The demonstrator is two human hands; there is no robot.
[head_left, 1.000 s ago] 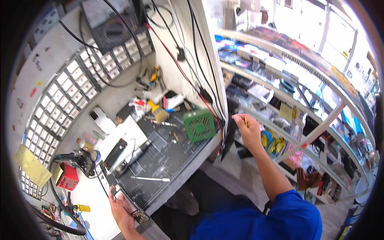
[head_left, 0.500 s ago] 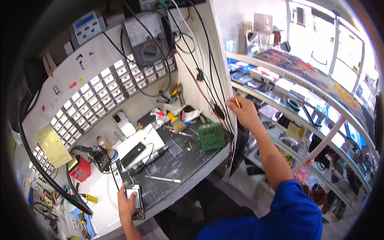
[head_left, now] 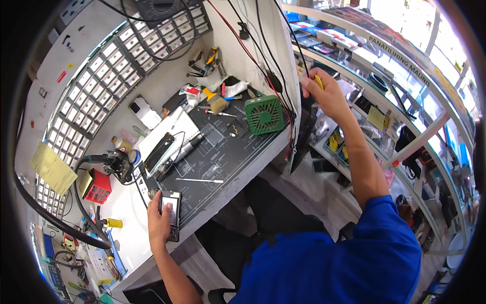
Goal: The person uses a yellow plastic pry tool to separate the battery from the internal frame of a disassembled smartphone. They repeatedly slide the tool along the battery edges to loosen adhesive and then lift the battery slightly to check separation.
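Observation:
At the near edge of the dark work mat (head_left: 202, 157), my left hand (head_left: 159, 223) grips an opened phone (head_left: 173, 213), its inner parts showing. The hand covers the phone's left side. Off to the right, my right hand (head_left: 326, 95) is raised beside the bench's side panel, its fingers closed round a thin yellow tool (head_left: 319, 82). The tool's tip is hidden, so its exact kind cannot be told. A dark cable hangs right by these fingers; whether they touch it is unclear. A thin white stick (head_left: 199, 180) lies on the mat between the hands.
A green fan (head_left: 264, 115) stands at the mat's right end, with hanging cables beside it. Behind lie a brush (head_left: 216, 101), a notebook with a black phone-shaped part (head_left: 160, 152), and small drawers (head_left: 106, 76). At right stands a glass display shelf (head_left: 400, 157).
The view has tipped downward, so the bench sits higher in the picture. My right hand has shifted a little to the right, still with the yellow tool. My left hand keeps hold of the phone.

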